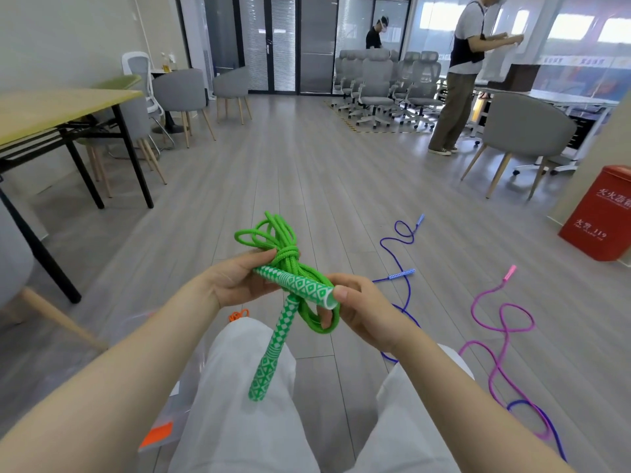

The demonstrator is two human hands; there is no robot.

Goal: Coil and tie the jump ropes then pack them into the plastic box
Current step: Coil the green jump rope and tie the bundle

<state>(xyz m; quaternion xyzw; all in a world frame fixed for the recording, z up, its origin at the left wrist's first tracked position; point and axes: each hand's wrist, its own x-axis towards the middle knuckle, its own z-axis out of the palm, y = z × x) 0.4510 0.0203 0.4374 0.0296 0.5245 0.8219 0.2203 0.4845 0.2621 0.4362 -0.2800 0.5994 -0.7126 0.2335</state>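
Grey plank floor [307, 172] runs away from the seated person, whose pale trousers [246, 404] fill the space beneath both hands. Far beyond the left hand stands a wood-topped table [51, 110] on black legs; far beyond the right hand a standing person [464, 73] works at a desk, and off to the right side sits a red box [601, 216] with white lettering.

Under the left forearm lies the clear plastic box [170, 397], partly hidden by the arm and knee, with an orange label showing and a bit of orange rope [239, 315] just past the knee.

On the floor to the right of the right hand trail a blue jump rope [401, 295] and, further out, a pink jump rope [502, 322], both uncoiled.

Between the hands is the green jump rope [283, 240], coiled and knotted. The left hand [235, 281] cups the bundle at the knot, thumb across one patterned handle. The right hand [362, 308] pinches that handle's open end, lower fingers curled through the loops. The second handle [273, 349] hangs down below the hands.
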